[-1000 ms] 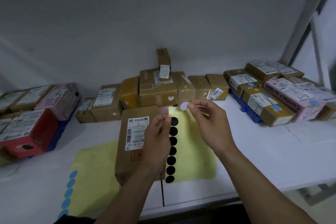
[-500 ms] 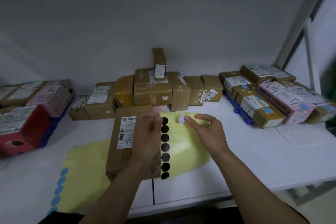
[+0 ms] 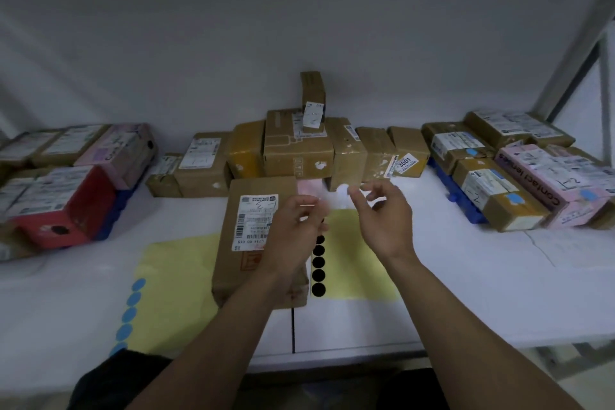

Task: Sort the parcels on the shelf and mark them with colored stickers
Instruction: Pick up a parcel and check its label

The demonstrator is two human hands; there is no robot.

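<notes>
A brown parcel (image 3: 256,243) with a white barcode label lies at the shelf's front centre. My left hand (image 3: 293,230) hovers over its right side. Its curled fingers pinch the top left corner of a yellow sticker sheet (image 3: 356,260) that carries a column of black dots; blur makes this grip hard to read. My right hand (image 3: 382,216) is raised just right of it. Between its thumb and forefinger it pinches a round white sticker (image 3: 342,191), held above the sheet's top edge.
A second yellow sheet (image 3: 173,276) with blue dots lies front left. Brown parcels (image 3: 299,150) are piled at the back centre. Red and pink boxes (image 3: 66,203) stand left. Parcels with blue stickers (image 3: 512,200) sit right. A grey shelf post (image 3: 579,43) rises at the far right.
My right hand dipped toward the sheet with the white sticker, then lifted it again toward the back pile. My left hand stayed at the sheet's top left corner.
</notes>
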